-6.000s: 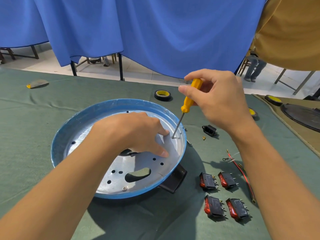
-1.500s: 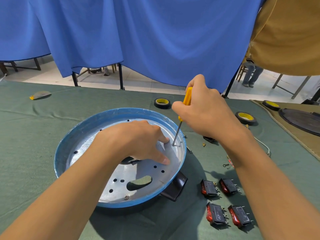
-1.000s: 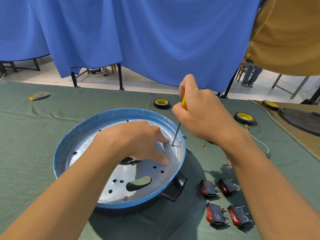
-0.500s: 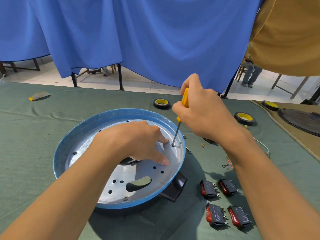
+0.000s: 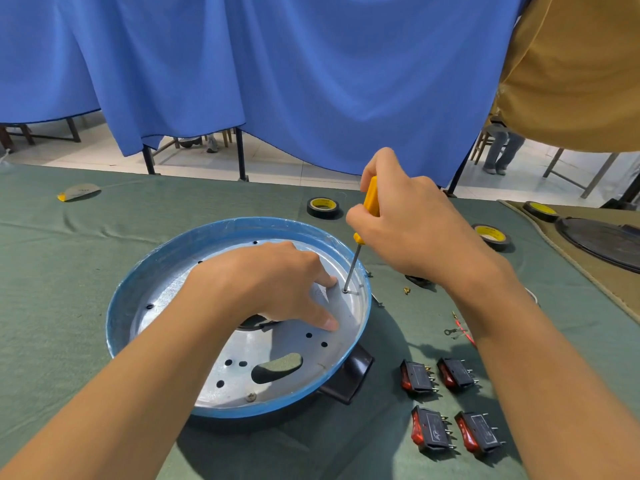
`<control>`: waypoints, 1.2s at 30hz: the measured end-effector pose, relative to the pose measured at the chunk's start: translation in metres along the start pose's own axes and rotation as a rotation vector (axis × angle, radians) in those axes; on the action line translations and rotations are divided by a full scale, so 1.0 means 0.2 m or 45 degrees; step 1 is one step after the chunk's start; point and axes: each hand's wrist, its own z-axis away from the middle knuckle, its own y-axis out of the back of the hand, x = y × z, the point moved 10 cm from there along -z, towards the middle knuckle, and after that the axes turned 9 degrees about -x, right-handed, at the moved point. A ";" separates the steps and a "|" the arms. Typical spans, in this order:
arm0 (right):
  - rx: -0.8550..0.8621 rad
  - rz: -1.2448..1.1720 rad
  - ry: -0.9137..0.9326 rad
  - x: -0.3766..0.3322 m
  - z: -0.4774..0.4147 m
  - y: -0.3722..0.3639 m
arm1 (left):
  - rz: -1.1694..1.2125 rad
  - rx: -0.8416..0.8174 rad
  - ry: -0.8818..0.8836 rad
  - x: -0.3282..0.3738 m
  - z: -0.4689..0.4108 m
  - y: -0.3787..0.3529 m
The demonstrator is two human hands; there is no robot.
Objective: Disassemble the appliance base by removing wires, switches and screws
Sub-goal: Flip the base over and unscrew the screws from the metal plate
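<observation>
Screw removal, blue appliance base [image 5: 138, 282] on table [image 5: 52, 306].
Right hand [image 5: 408, 230] fingers closed round yellow screwdriver [image 5: 370, 206], tip on screw [image 5: 345, 291] by right rim; left hand [image 5: 273, 282] flat, fingers spread inside.

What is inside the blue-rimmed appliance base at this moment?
Inside the appliance base: the left hand pressing the metal floor, the screwdriver tip on a screw, another screw, and open holes. The left hand hides part of the floor.

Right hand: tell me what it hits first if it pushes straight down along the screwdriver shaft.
The right hand drives the screwdriver down onto a screw in the appliance base, beside the left hand's fingertips. Depth looks like contact.
</observation>
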 end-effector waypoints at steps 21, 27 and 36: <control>0.051 0.045 -0.021 -0.01 0.00 0.01 | 0.014 0.009 0.001 -0.01 -0.01 0.00; 0.041 0.049 -0.016 0.00 0.00 0.01 | 0.007 0.015 -0.005 -0.01 -0.01 0.00; 0.067 0.029 -0.063 0.03 0.00 0.03 | -0.002 0.010 -0.009 -0.01 -0.01 0.00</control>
